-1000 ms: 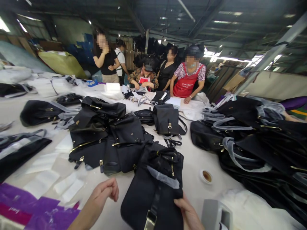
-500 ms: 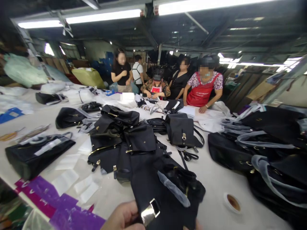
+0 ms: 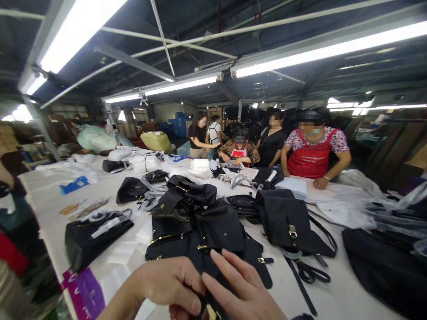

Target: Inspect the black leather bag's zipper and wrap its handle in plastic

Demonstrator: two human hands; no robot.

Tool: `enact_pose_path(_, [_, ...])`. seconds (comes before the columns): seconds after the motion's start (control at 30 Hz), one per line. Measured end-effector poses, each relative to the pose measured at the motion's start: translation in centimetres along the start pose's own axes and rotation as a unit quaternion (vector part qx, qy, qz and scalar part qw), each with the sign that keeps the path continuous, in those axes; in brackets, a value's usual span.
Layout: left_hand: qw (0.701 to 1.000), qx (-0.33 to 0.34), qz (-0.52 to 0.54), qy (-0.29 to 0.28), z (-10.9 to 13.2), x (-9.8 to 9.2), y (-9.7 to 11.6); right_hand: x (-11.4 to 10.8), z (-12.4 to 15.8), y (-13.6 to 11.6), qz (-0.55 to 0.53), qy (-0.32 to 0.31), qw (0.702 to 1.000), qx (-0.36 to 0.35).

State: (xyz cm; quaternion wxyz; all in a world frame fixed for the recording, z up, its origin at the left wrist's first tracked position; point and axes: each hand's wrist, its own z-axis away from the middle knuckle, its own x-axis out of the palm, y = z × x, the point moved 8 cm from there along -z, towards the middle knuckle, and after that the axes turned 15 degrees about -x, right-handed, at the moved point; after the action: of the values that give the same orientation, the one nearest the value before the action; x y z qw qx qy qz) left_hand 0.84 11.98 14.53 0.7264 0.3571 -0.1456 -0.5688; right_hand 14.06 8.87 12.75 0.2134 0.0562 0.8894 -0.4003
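Note:
At the bottom of the view, both hands are at a black bag, whose gold clasp (image 3: 212,313) shows between them. My left hand (image 3: 167,282) is closed, its fingers curled over the bag's edge; the fingertips are partly hidden. Fingers outstretched and slightly apart, my right hand (image 3: 242,291) lies over the bag from the other side. The hands cover most of this bag. Just beyond them lies a pile of black backpacks (image 3: 218,226) with gold zips. Right of the pile is another black backpack (image 3: 283,218) with a gold buckle and loose straps.
Left on the pale table (image 3: 50,195) lie a black handbag (image 3: 96,238), scissors (image 3: 70,208), white paper sheets (image 3: 122,253) and purple plastic (image 3: 87,291). More black bags (image 3: 380,262) lie at the right. Several people are across the table, one in a red apron (image 3: 308,158).
The view has tilted up and turned left. My right hand has come up over the bag with fingers outstretched. My left hand has curled further over it, and the bag sits lower in view.

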Motion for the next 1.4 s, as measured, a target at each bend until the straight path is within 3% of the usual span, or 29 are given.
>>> enact_pose_path(0.1, [0.999,0.006,0.039,0.025,-0.8,-0.4,-0.9,2.7,-3.9,-0.3,0.145,-0.142,0.97,-0.134])
enact_pose_path(0.17, [0.989,0.04,0.08,0.115,-0.9,-1.2,-1.8,3.7,-4.2,0.3,0.191,-0.169,0.957,-0.14])
enact_pose_path(0.27, [0.957,0.083,0.158,0.231,-0.4,-1.3,-4.0,4.2,-3.1,1.2,0.19,-0.173,0.962,-0.096])
enact_pose_path(0.43, [0.938,0.071,0.229,0.249,-1.8,1.7,-8.0,4.3,-1.0,2.2,0.11,-0.144,0.983,-0.008])
enact_pose_path(0.53, [0.925,0.072,0.239,0.286,-2.7,2.3,-8.9,3.5,0.0,2.1,0.116,-0.089,0.989,-0.019])
enact_pose_path(0.63, [0.92,0.065,0.256,0.29,-3.1,2.7,-8.5,1.7,1.0,0.2,0.192,-0.015,0.977,-0.097])
enact_pose_path(0.7, [0.923,0.073,0.237,0.295,-3.0,2.7,-7.3,1.1,1.5,-0.6,0.19,-0.017,0.976,-0.109])
enact_pose_path(0.87, [0.936,0.106,0.185,0.281,-2.9,2.6,-4.5,-0.1,1.3,-0.1,0.04,0.005,0.999,-0.009])
enact_pose_path(1.1, [0.952,0.108,0.107,0.267,-3.7,2.1,-3.3,-1.0,0.2,1.8,0.011,-0.028,0.991,0.131])
enact_pose_path(1.4, [0.957,0.13,0.06,0.251,-4.1,2.4,-3.8,-0.8,-0.5,1.5,0.019,-0.085,0.99,0.108])
